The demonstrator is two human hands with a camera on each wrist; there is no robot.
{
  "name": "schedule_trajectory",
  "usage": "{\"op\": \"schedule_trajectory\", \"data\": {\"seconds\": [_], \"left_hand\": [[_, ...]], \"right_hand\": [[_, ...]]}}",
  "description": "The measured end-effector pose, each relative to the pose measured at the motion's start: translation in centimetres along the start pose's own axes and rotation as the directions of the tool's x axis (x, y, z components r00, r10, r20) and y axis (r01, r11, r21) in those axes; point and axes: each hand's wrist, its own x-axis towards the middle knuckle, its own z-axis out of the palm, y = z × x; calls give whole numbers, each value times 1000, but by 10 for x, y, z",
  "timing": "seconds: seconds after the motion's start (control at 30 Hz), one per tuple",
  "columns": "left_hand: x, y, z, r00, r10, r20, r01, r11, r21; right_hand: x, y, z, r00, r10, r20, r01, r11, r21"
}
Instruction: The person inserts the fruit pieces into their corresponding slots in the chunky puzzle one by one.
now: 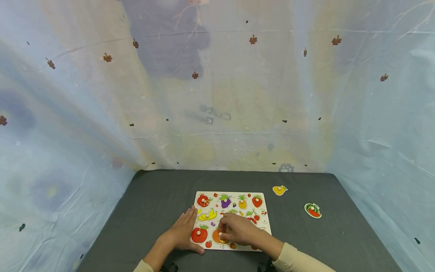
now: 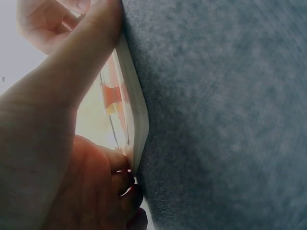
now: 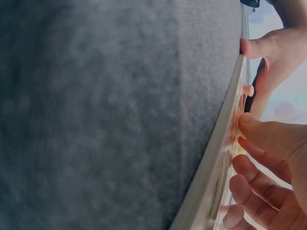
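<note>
A white puzzle board (image 1: 233, 194) with knobbed fruit pieces lies on the grey table. My left hand (image 1: 183, 232) rests along its left edge, fingers extended and thumb at the near left corner. Over the lower middle, my right hand (image 1: 238, 228) pinches the orange puzzle piece (image 1: 215, 236) with thumb and index finger, covering part of it. Beside that piece is the red apple piece (image 1: 199, 235), with the bananas piece (image 1: 207, 215) above. In the right wrist view, the thumb (image 3: 249, 122) touches the board's surface area, where a pale knob (image 3: 248, 90) stands nearby.
To the board's right, a yellow pear piece (image 1: 279, 190) and a watermelon piece (image 1: 313, 210) lie loose on the grey table (image 1: 163, 196). Patterned curtains (image 1: 231, 94) hang behind and at both sides.
</note>
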Motion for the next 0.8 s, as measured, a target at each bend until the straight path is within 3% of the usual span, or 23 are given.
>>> {"op": "schedule_trajectory", "data": {"seconds": [0.47,0.8], "left_hand": [[0,-1,1,1000,-5,3,5,1000,-5],[0,-1,1,1000,15,-2,-15,1000,-21]], "right_hand": [[-8,5,-5,1000,17,-4,-17,1000,6],[-17,9,-19,998,-17,-62,20,999,49]]}}
